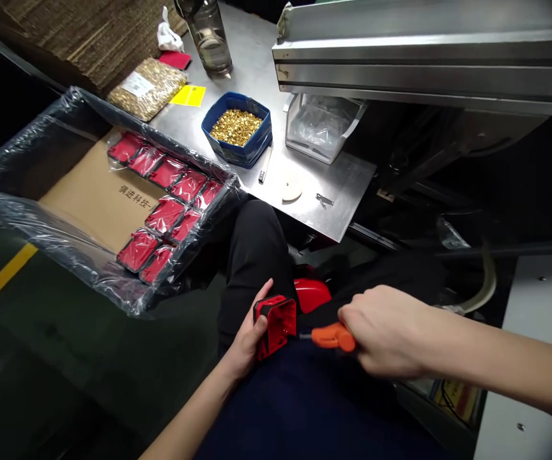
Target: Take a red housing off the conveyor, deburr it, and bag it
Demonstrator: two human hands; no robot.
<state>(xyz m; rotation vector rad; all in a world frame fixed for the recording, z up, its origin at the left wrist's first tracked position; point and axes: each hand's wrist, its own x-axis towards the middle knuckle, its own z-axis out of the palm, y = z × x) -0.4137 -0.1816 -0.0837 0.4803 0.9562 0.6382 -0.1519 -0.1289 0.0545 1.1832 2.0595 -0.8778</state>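
My left hand point(246, 340) is closed around a red and black plastic housing point(278, 326), its open, hollow side turned to the right. My right hand point(388, 329) grips an orange-handled tool point(329, 337) with a thin grey shaft. The shaft points left, its end at the housing's lower right edge; whether they touch I cannot tell. Both hands are above my lap. Just beyond the housing, a shiny red part point(312, 294) lies between my legs, partly hidden.
On my left, a plastic-lined crate point(5, 150) holds several red parts point(163, 214) on cardboard. The metal table point(347, 220) carries a blue bin point(237, 155) of brass-coloured pieces, a white bin point(317, 150), small nippers point(324, 200), a utility knife point(265, 167) and a bottle point(213, 48).
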